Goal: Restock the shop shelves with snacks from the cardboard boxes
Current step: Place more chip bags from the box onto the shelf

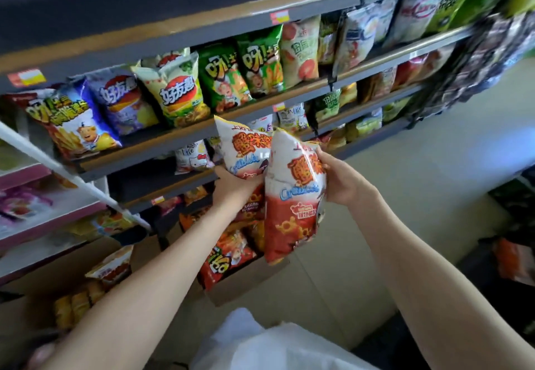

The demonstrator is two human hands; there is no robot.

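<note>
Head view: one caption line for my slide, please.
Left hand grips one snack bag, right hand another, before stocked shelves.

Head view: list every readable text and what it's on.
"好友趣": purple bag and yellow-green bag.
"呀!土", cut off at the edge: green bags.
"Crablets", blurred, so uncertain: left bag and right bag, both held.
price tags: unreadable.
Everything else: too blurred.
</note>
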